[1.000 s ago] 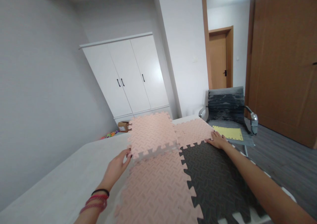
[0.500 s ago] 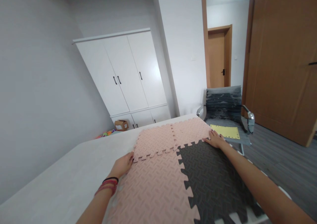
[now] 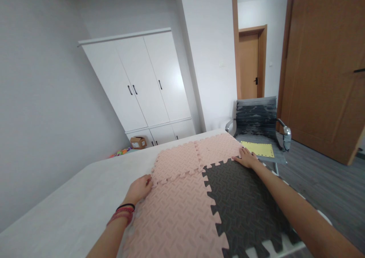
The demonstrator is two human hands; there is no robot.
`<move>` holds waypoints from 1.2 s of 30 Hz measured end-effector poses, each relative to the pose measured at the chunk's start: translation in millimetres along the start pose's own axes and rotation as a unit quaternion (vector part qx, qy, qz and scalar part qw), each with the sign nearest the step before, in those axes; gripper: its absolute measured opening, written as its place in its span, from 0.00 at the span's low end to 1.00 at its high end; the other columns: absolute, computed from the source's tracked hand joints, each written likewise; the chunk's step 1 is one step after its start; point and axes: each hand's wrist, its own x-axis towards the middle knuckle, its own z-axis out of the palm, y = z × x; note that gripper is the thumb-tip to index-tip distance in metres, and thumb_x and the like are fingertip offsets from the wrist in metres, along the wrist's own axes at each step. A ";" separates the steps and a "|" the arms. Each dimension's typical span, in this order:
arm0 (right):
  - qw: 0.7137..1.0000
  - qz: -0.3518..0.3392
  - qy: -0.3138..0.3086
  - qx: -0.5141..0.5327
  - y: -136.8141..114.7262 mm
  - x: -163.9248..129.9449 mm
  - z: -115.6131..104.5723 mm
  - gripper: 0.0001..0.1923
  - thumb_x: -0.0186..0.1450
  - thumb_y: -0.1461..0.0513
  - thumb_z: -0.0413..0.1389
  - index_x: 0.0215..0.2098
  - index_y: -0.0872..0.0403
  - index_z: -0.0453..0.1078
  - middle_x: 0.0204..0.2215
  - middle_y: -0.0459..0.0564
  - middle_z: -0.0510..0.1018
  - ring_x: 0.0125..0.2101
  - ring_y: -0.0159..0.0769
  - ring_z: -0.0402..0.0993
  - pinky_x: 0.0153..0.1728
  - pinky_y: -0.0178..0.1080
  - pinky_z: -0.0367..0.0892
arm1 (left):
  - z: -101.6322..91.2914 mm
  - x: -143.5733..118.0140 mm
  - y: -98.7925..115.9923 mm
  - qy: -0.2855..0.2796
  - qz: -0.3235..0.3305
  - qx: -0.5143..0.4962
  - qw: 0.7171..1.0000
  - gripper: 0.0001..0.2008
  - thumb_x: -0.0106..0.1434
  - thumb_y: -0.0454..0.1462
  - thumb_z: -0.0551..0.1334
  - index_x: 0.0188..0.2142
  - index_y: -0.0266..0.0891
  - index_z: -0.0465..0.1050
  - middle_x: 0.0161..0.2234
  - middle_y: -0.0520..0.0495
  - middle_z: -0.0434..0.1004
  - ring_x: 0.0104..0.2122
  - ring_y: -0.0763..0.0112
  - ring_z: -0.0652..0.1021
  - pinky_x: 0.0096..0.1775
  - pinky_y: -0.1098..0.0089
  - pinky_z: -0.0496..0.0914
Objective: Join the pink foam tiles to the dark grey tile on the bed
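Observation:
Interlocking foam mat tiles lie flat on a white table (image 3: 71, 208). A large pink tile (image 3: 173, 216) is nearest me, with a dark grey tile (image 3: 242, 201) to its right. Behind them sit two smaller-looking pink tiles, one far left (image 3: 176, 161) and one far right (image 3: 218, 147). My left hand (image 3: 139, 189) rests at the left edge where the near and far left pink tiles meet, fingers curled onto the seam. My right hand (image 3: 246, 158) presses flat on the joint between the grey tile and the far right pink tile.
A grey office chair (image 3: 258, 130) with a yellow sheet (image 3: 258, 149) on its seat stands just beyond the table's right corner. A white wardrobe (image 3: 142, 83) fills the back wall, with a small cardboard box (image 3: 138, 142) and toys on the floor. Wooden doors are at right.
The far left pink tile, lifted at its near edge a second ago, now lies flat and joined to the others. My left hand moved down to its edge; my right hand stayed.

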 end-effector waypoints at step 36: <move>1.000 0.003 0.001 -0.009 -0.6 -1.6 -0.8 0.47 0.61 0.38 0.34 0.67 0.61 0.40 0.67 0.57 0.41 0.66 0.45 0.33 0.61 0.55 0.37 | 23.1 59.6 106.0 -0.091 0.026 -0.033 0.995 0.24 0.63 0.46 0.57 0.57 0.43 0.60 0.60 0.42 0.58 0.56 0.57 0.65 0.55 0.47 0.61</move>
